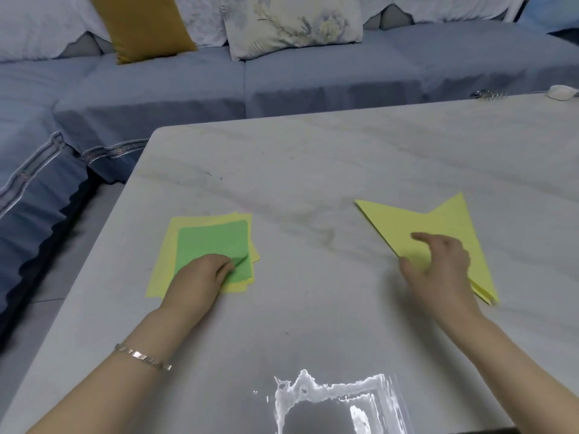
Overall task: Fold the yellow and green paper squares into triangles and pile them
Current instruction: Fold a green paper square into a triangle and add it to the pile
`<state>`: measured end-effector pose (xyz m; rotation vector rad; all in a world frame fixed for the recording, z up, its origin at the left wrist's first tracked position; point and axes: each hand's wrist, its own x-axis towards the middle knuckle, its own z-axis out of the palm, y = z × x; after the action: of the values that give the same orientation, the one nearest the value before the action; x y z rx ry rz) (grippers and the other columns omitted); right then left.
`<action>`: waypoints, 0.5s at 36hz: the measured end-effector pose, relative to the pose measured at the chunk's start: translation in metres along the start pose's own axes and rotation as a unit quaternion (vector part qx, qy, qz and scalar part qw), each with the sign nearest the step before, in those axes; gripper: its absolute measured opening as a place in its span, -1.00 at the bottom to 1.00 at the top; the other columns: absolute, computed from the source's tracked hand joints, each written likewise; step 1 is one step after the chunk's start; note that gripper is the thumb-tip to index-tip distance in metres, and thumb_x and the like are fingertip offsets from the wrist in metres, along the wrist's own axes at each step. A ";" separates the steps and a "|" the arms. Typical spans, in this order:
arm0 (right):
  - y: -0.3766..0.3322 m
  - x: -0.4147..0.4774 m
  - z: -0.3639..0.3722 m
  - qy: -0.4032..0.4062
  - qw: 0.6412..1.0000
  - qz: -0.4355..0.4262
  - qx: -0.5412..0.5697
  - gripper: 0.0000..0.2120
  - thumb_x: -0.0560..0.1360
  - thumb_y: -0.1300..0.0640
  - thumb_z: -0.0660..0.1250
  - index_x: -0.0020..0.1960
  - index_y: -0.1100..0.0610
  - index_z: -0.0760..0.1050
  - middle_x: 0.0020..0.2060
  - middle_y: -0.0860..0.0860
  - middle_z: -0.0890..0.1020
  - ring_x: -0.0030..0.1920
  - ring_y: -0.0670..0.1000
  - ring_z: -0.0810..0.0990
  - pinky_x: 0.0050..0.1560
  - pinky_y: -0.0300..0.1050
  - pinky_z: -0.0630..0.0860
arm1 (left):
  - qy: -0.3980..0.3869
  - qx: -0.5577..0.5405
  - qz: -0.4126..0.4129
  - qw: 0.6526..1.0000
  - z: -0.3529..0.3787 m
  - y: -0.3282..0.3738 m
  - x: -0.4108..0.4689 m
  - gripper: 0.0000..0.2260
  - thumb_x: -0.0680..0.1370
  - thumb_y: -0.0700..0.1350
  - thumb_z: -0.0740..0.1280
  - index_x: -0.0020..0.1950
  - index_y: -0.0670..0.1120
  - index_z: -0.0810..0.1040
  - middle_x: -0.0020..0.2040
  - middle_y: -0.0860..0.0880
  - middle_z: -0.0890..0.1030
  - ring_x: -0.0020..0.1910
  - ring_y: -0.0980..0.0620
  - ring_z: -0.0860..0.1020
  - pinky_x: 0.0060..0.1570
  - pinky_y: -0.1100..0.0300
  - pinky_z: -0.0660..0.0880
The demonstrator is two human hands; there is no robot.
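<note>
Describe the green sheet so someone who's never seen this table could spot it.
Start at the marble table. On its left side, a stack of flat squares lies under the left hand. The green sheet tops it, the only green paper, smaller than the yellow ones beneath.

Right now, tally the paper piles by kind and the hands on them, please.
Stack of flat squares: 1
Pile of folded yellow triangles: 1
Hands: 2 (left hand pinches the top green square; right hand rests on the triangles)
Total: 4
</note>
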<state>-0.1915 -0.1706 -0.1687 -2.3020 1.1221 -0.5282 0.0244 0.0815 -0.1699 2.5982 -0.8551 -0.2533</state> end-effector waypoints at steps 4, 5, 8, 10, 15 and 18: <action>-0.018 -0.022 0.014 -0.101 0.989 -0.109 0.026 -0.72 0.42 0.27 0.36 0.12 0.13 0.52 0.06 0.03 0.45 0.17 0.05 0.37 0.10 -0.44 0.08 | 0.065 0.053 0.023 0.996 -0.005 0.007 -0.008 -0.78 0.60 -0.10 0.21 -0.08 -0.17 0.59 -0.11 -0.08 0.62 -0.14 -0.11 0.52 -0.21 0.09 0.39; -0.023 -0.026 0.017 -0.119 0.984 -0.132 0.032 -0.75 0.42 0.28 0.36 0.08 0.12 0.54 0.02 -0.01 0.45 0.14 0.00 0.37 0.10 -0.47 0.09 | 0.091 0.048 0.030 0.994 -0.006 0.011 -0.011 -0.81 0.58 -0.10 0.25 -0.08 -0.15 0.62 -0.10 -0.06 0.64 -0.11 -0.12 0.55 -0.21 0.11 0.40; -0.034 -0.034 0.024 -0.155 0.971 -0.177 0.039 -0.81 0.44 0.25 0.35 0.04 0.08 0.55 -0.01 -0.08 0.45 0.09 -0.11 0.36 0.08 -0.60 0.08 | 0.135 0.020 0.020 0.990 -0.010 0.022 -0.019 -0.88 0.50 -0.06 0.37 -0.08 -0.08 0.67 -0.07 0.02 0.67 -0.03 -0.04 0.58 -0.22 0.20 0.30; -0.039 -0.035 0.027 -0.178 0.965 -0.188 0.040 -0.82 0.46 0.22 0.33 0.04 0.06 0.55 -0.02 -0.10 0.46 0.08 -0.14 0.36 0.08 -0.62 0.10 | 0.119 0.009 -0.009 0.993 -0.010 0.023 -0.022 -0.86 0.46 -0.01 0.41 -0.07 -0.04 0.67 -0.04 0.07 0.66 0.00 0.02 0.56 -0.20 0.22 0.24; -0.046 -0.038 0.027 -0.206 0.958 -0.190 0.055 -0.84 0.48 0.20 0.32 0.04 0.03 0.53 -0.01 -0.12 0.48 0.09 -0.14 0.39 0.08 -0.60 0.14 | 0.129 -0.032 -0.041 0.990 -0.012 0.019 -0.025 -0.87 0.42 0.00 0.45 -0.11 -0.02 0.66 -0.02 0.11 0.65 -0.01 0.06 0.53 -0.20 0.28 0.23; -0.048 -0.041 0.025 -0.182 0.960 -0.198 0.075 -0.84 0.48 0.18 0.33 0.06 0.04 0.54 -0.01 -0.16 0.49 0.11 -0.13 0.43 0.09 -0.60 0.15 | 0.171 -0.065 -0.030 0.983 -0.014 0.023 -0.029 -0.93 0.39 -0.05 0.48 -0.19 -0.03 0.67 -0.09 0.13 0.64 -0.15 0.14 0.46 -0.21 0.49 0.25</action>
<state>-0.1729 -0.1051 -0.1645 -2.3671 0.4350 -0.2984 -0.0073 0.0866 -0.1459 2.4475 -0.6167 0.1167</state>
